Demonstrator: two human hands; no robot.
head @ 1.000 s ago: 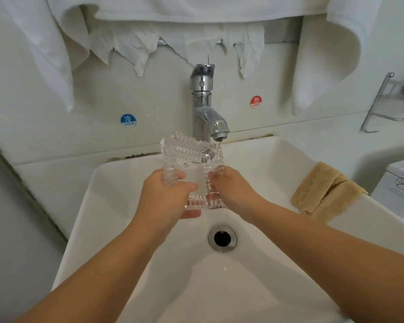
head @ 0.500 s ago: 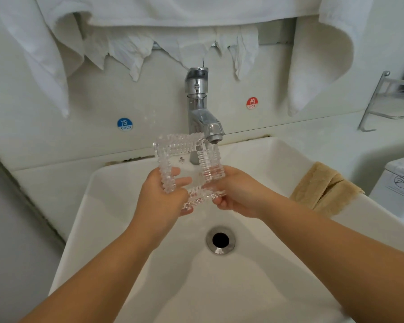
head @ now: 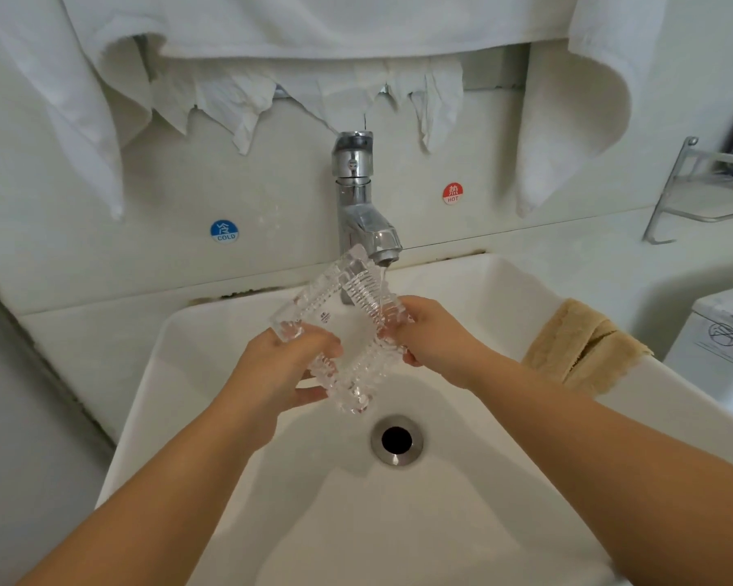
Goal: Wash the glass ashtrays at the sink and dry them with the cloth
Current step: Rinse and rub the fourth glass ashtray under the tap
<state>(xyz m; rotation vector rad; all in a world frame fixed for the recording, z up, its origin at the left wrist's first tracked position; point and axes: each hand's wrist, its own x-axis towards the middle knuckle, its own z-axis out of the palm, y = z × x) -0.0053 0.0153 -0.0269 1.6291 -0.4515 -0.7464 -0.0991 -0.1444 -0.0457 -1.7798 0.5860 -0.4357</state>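
The left hand [head: 286, 365] grasps the square, ridged clear glass ashtray [head: 341, 327] at its lower-left edge, thumb over the top of the glass and fingers curled beneath it. The right hand [head: 434, 336] pinches the ashtray's right edge, fingers wrapped round the ribbed rim. Between them the ashtray is held tilted, one corner raised, above the basin of the white ceramic sink [head: 504, 298] and just in front of the spout of the chrome mixer tap [head: 358, 205]. A thin stream of water [head: 384, 279] falls from the spout onto the ashtray's upper right side.

Below the hands, the round metal drain [head: 396, 439] sits in the bottom of the basin. On the sink's right rim lies a folded tan cloth [head: 580, 344], well apart from the hands. On the white wall behind the tap are a round blue sticker marked COLD [head: 224, 231] to the left and a round red sticker marked HOT [head: 452, 193] to the right. White towels [head: 314, 27] hang along the top, and a metal wire rack [head: 703, 184] stands at the far right.
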